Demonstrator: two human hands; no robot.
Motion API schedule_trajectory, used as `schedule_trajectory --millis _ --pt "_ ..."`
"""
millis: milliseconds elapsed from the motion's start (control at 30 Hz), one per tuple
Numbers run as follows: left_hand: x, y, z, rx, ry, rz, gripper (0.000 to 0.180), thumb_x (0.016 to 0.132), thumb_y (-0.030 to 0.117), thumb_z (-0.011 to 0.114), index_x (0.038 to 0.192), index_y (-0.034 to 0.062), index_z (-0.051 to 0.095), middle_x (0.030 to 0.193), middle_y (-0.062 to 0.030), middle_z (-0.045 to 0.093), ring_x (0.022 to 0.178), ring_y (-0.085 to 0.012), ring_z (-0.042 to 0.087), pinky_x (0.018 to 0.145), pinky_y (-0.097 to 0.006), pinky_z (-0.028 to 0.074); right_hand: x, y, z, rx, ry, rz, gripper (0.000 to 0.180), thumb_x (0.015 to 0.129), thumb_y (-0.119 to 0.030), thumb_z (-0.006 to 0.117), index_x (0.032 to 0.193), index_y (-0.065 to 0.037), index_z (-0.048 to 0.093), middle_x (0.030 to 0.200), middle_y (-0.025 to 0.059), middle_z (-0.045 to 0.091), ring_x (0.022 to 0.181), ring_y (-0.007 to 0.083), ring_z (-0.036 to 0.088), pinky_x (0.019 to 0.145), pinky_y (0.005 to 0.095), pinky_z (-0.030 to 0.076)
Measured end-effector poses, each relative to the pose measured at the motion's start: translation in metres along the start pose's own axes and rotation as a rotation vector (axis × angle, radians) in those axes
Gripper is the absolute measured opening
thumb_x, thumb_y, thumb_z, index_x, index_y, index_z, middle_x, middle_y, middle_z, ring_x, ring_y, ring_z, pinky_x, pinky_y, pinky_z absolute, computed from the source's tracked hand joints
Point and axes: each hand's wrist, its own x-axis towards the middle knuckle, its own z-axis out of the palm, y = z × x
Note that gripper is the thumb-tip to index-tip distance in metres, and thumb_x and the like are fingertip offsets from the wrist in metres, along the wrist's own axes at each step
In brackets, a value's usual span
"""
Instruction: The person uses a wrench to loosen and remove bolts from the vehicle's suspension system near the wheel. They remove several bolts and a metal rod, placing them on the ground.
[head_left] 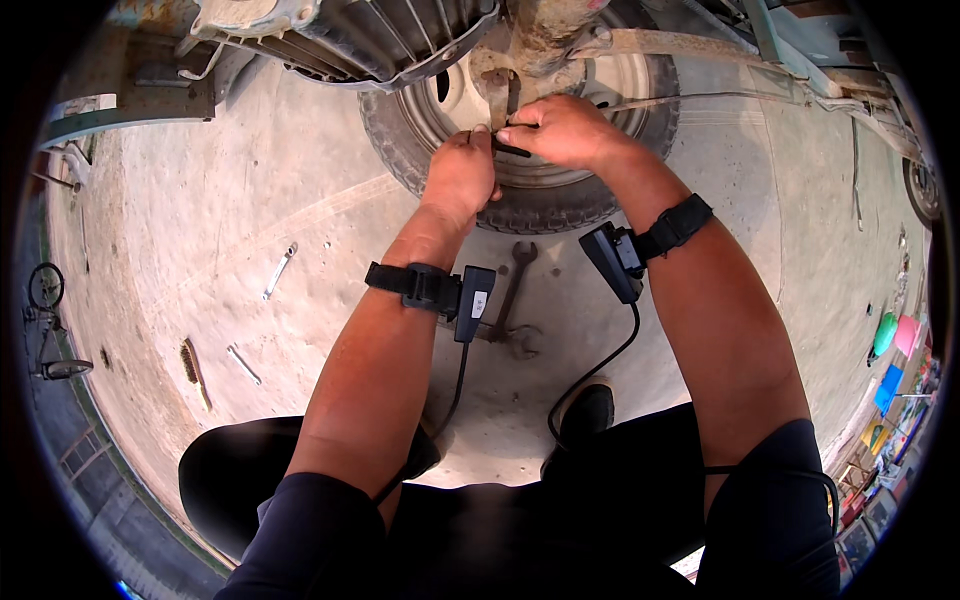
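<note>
Both hands [510,150], perhaps gripping a bolt [512,150], at wheel [520,110]

My forearms are bare from the elbow down, with short black sleeves ending above each elbow. A black strap circles each wrist, just behind my left hand [460,175] and my right hand [562,130], and each strap carries a small black boxy device — the left one shows a pale label on its face. A thin black cable trails from each box back toward my body. I wear black trousers and dark shoes.
</note>
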Motion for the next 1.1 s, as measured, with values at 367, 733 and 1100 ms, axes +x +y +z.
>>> schedule_trajectory --millis 367,733,1100 --pt "-0.056 -0.071 0.011 0.848 0.032 0.493 0.037 0.099 0.037 0.056 0.086 0.0027 0.061 0.079 -0.0208 0.068 0.075 -0.0395 0.067 0.066 -0.049 0.052 -0.001 0.006 0.002 0.054 0.05 -0.049 0.058 0.09 -0.056 0.06 0.122 -0.009 0.07 0.12 0.0139 0.07 0.112 0.033 0.064 0.097 0.0395 0.049" --pt "-0.084 -0.124 0.026 1.377 -0.169 0.239 0.038 0.091 0.031 0.065 0.109 0.0007 0.054 0.102 -0.0177 0.071 0.093 -0.0329 0.072 0.08 -0.043 0.058 -0.001 0.004 0.002 0.002 0.045 -0.054 0.049 0.093 -0.057 0.054 0.113 -0.017 0.074 0.112 0.0062 0.072 0.11 0.0279 0.065 0.093 0.0404 0.049" --pt "-0.064 -0.097 -0.002 0.902 -0.476 -0.001 0.039 0.078 0.023 0.066 0.106 -0.0038 0.065 0.103 -0.0242 0.07 0.097 -0.0377 0.068 0.085 -0.041 0.054 0.001 0.007 0.007 0.005 0.066 -0.059 0.055 0.091 -0.058 0.058 0.119 -0.013 0.072 0.114 0.0096 0.072 0.11 0.0297 0.065 0.096 0.0387 0.049"
